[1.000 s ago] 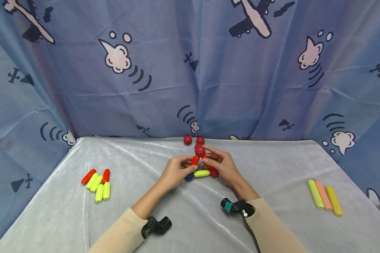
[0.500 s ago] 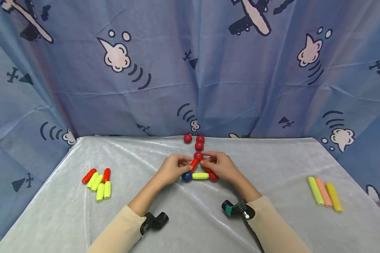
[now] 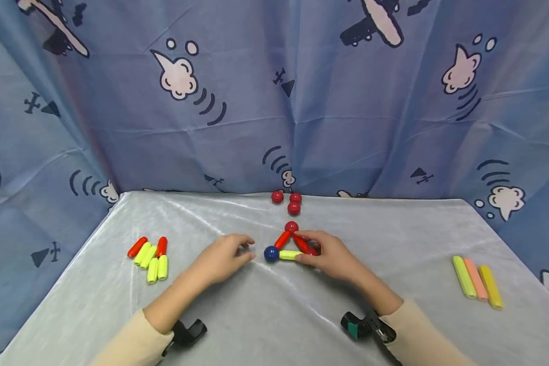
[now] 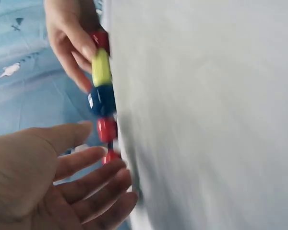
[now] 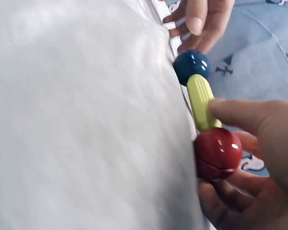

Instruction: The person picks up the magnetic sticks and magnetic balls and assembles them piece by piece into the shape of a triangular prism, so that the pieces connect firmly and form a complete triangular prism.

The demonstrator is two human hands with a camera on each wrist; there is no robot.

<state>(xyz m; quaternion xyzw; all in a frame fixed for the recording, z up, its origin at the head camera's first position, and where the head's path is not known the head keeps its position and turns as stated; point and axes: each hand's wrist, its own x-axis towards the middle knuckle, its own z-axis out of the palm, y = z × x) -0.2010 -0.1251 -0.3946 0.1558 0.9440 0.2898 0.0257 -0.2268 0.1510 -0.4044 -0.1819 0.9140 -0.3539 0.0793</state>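
Note:
A triangle lies on the cloth, made of a blue ball (image 3: 271,253), a yellow-green rod (image 3: 289,255), two red rods (image 3: 282,240) and a red ball (image 3: 291,226) at the top. Its right corner is another red ball (image 5: 218,152), which my right hand (image 3: 334,256) grips, thumb on the yellow-green rod's end. Off to the left of the blue ball, my left hand (image 3: 221,258) hovers with relaxed, spread fingers and nothing in them; the left wrist view shows its fingers (image 4: 103,191) apart.
Several short red and yellow-green rods (image 3: 152,269) lie at the left. Three red balls (image 3: 294,208) sit near the back edge. Three longer rods (image 3: 474,279), green, pink and yellow, lie at the right. A blue patterned curtain (image 3: 247,91) hangs behind the table.
Both hands lowered the triangle onto the cloth. My left hand then let go of it and moved away left. My right hand has shifted its grip toward the right corner.

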